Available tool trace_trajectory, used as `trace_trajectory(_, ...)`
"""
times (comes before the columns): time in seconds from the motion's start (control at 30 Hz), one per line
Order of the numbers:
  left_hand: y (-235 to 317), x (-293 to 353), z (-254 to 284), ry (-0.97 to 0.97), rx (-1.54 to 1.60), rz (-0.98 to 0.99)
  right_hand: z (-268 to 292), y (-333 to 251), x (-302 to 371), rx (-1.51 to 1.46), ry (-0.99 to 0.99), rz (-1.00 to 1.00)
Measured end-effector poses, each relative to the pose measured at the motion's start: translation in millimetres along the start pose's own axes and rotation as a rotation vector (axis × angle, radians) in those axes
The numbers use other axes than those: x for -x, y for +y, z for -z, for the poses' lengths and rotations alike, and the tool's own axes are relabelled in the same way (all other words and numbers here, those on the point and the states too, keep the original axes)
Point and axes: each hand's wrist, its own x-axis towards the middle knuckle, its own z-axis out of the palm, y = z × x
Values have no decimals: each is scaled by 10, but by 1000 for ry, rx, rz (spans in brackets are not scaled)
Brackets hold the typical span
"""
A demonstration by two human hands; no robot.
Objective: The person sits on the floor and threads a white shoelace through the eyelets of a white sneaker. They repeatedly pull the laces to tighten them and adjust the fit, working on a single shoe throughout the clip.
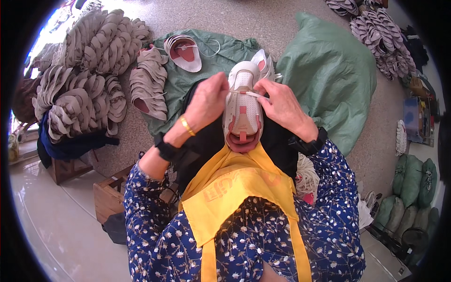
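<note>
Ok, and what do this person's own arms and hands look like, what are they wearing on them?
The left hand and right hand are ungloved. Each arm has a chunky black strap near the wrist; the left also wears a gold-coloured bracelet. The sleeves are dark blue, patterned with small white flowers and tan stems.

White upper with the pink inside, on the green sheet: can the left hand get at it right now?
Probably yes: the white upper lies just beyond the left hand, with no obstacle visible between them. That hand seems busy at the white shoe, though, so it would likely need freeing first.
</note>
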Motion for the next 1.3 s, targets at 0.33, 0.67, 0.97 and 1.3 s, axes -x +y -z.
trace_trajectory(0.33,-73,346,632,-44,-102,231,92,-40,262,94,83,-59)
trace_trajectory(0.67,145,206,410,-77,-617,-169,83,13,280,199,226,16)
trace_trajectory(0.97,31,275,589,-81,-503,-78,347,342,431,306,311,-78)
trace_trajectory(1.3,-606,684,1572,-25,-602,22,591,885,1080,77,295,-369)
